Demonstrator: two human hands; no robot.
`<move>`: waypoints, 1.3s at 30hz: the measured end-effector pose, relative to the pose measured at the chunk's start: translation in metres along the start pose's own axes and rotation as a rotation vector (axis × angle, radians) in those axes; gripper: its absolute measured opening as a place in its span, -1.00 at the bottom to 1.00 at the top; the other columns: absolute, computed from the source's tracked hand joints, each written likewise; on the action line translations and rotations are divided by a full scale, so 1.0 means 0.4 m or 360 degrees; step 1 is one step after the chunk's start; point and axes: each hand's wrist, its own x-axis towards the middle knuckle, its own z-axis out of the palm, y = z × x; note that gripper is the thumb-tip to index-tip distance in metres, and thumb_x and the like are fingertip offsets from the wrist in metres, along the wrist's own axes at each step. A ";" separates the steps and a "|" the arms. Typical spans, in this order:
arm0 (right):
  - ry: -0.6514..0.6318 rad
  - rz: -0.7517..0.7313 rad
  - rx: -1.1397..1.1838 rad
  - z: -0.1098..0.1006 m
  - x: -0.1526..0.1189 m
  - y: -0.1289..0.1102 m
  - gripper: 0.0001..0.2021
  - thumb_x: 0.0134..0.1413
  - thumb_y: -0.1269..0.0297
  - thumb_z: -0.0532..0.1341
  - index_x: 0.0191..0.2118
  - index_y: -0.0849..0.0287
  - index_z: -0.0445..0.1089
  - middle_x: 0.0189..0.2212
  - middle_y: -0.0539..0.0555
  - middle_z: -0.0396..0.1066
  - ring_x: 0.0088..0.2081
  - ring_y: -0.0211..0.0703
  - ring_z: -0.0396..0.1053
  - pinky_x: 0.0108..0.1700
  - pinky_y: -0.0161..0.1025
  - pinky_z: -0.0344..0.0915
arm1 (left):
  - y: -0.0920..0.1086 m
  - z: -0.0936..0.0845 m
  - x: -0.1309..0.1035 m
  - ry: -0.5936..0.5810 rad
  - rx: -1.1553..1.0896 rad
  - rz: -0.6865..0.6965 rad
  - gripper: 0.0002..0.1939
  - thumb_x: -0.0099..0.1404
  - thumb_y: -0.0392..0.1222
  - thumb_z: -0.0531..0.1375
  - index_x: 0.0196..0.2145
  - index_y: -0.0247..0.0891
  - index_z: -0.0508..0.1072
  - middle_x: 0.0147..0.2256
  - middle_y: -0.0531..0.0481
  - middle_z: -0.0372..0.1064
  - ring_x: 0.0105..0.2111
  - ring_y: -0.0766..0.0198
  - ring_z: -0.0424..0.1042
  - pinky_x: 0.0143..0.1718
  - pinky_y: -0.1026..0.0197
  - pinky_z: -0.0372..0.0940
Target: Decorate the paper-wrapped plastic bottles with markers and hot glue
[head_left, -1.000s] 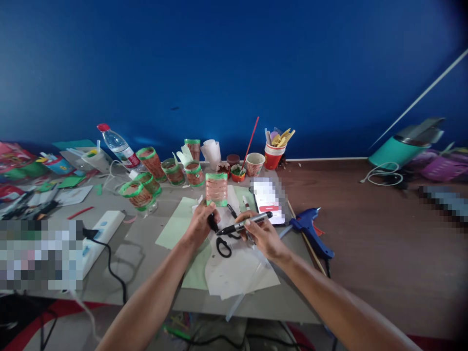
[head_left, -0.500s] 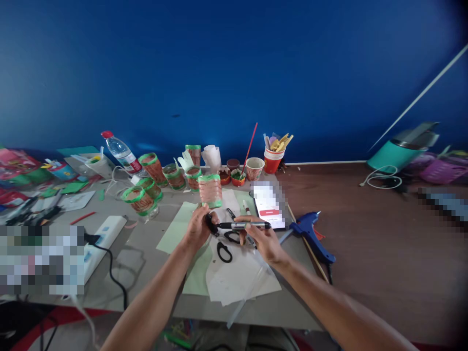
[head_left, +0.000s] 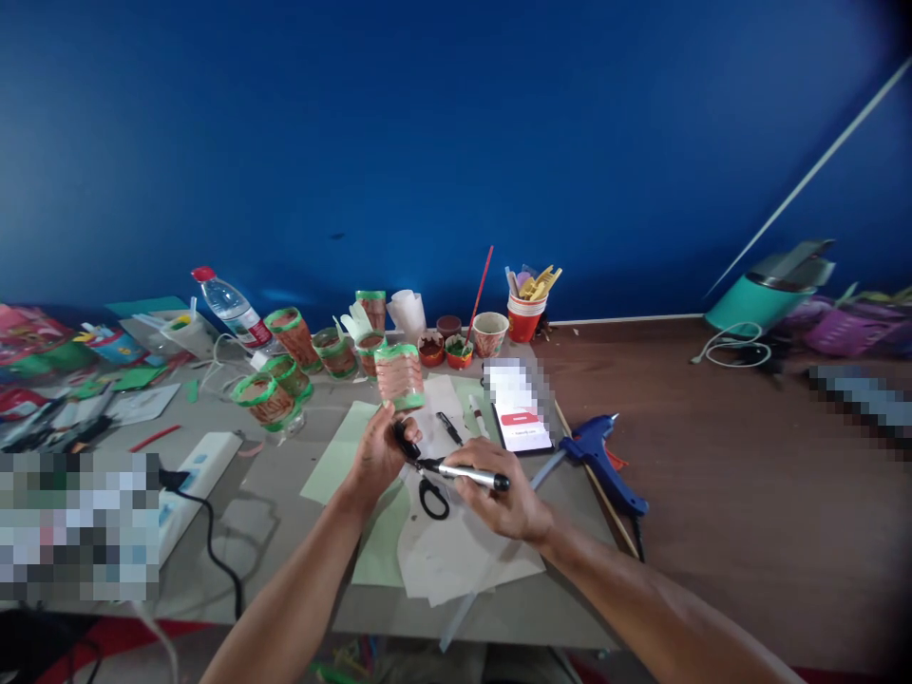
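Note:
My left hand [head_left: 379, 448] is closed around a small dark black object [head_left: 407, 441], whose kind I cannot make out. In my right hand [head_left: 503, 494] is a silver-and-black marker [head_left: 474, 474], its thin dark end pointing left toward that object. Whether the two touch is unclear. Below my hands, scissors with black handles [head_left: 433, 501] lie on white paper [head_left: 463, 560], partly hidden. Just beyond my left fingers stands a brown cup with green rims [head_left: 399, 376]. A black pen [head_left: 448, 427] and a white pen [head_left: 478, 416] lie beyond my right hand.
A phone [head_left: 520, 432] and a blue glue gun [head_left: 605, 463] lie to the right. Green-rimmed cups [head_left: 291, 337], a bottle [head_left: 232, 309] and a red cup of plastic cutlery [head_left: 525, 318] stand along the back. Left is a white power strip [head_left: 206, 475] with cords.
My right hand has lowered and turned the marker from nearly level to slanting, its rear end now down to the right. My left hand keeps the black object; the view has shifted slightly.

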 end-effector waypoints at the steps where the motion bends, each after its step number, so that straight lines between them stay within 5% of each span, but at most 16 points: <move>1: -0.0008 -0.0026 -0.0019 0.000 0.000 -0.001 -0.84 0.16 0.30 0.13 -0.22 0.15 0.43 -0.42 0.10 0.49 -0.40 -0.14 0.37 -0.26 -0.17 0.26 | 0.002 0.001 0.000 -0.0013 0.0001 0.0003 -0.71 0.16 -0.02 0.27 -0.47 -0.35 0.41 -0.50 0.04 0.31 -0.61 0.44 0.18 -0.51 0.27 0.15; 13: -0.0040 -0.0164 -0.0139 0.000 0.001 0.000 -0.83 0.07 0.38 0.12 -0.21 0.12 0.40 -0.44 0.07 0.48 -0.40 -0.12 0.38 -0.27 -0.15 0.26 | 0.011 0.000 -0.001 -0.0062 -0.0001 -0.0034 -0.67 0.07 0.04 0.30 -0.40 -0.32 0.43 -0.39 -0.04 0.41 -0.61 0.44 0.14 -0.53 0.25 0.12; 24: 0.0182 -0.0108 -0.0096 -0.013 0.000 -0.001 -0.80 0.14 0.37 0.12 -0.12 0.13 0.40 -0.36 0.13 0.47 -0.32 -0.09 0.39 -0.25 -0.14 0.34 | -0.004 -0.014 0.000 -0.0070 0.0207 -0.0011 -0.60 0.10 0.05 0.30 -0.56 -0.25 0.22 -0.63 0.13 0.12 -0.58 0.40 0.17 -0.48 0.27 0.13; 32: 0.0419 -0.0134 -0.0152 -0.016 -0.009 0.014 -0.63 0.26 0.32 0.07 0.16 0.10 0.25 -0.20 0.19 0.49 -0.14 0.00 0.43 -0.04 0.00 0.37 | -0.013 -0.013 -0.006 -0.0188 0.0542 0.0148 -0.69 0.14 0.04 0.25 -0.35 -0.23 0.32 -0.61 0.16 0.16 -0.59 0.38 0.16 -0.47 0.27 0.11; 39: 0.0324 -0.0298 -0.0355 -0.017 -0.016 0.021 -0.53 0.24 0.36 0.08 0.25 0.04 0.14 -0.11 0.20 0.45 0.01 0.06 0.37 0.06 0.09 0.33 | -0.013 0.005 -0.018 -0.0209 0.0624 0.0167 -0.66 0.09 0.02 0.28 -0.27 -0.24 0.37 -0.54 0.13 0.24 -0.57 0.40 0.17 -0.47 0.28 0.11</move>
